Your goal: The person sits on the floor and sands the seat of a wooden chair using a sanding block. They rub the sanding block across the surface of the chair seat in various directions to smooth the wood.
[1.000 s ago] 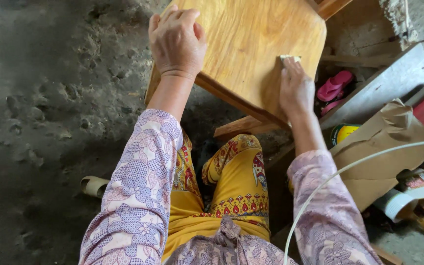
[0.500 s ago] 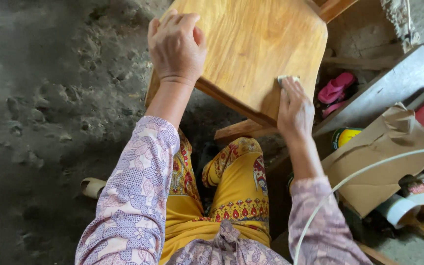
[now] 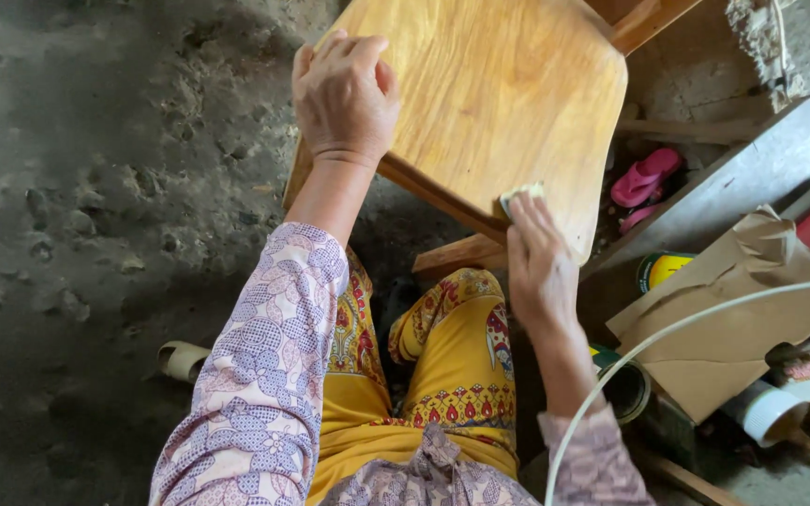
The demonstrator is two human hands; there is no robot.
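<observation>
A varnished wooden chair seat (image 3: pixel 494 89) tilts toward me over my knees. My left hand (image 3: pixel 344 98) grips its left near corner, fingers curled over the edge. My right hand (image 3: pixel 538 262) presses a small pale pad (image 3: pixel 520 194), perhaps sandpaper or sponge, against the seat's near right edge. A wooden rail (image 3: pixel 457 253) of the chair shows under the seat, above my yellow patterned trousers.
Rough dark concrete floor (image 3: pixel 96 187) lies to the left, with a small pale ring (image 3: pixel 182 361) on it. On the right are pink sandals (image 3: pixel 644 178), a grey board (image 3: pixel 724 187), brown paper (image 3: pixel 733 300), tins (image 3: pixel 625 384), a white cable (image 3: pixel 686 328).
My right hand has slid with the pad down the seat toward its near edge. The left hand keeps its grip on the corner.
</observation>
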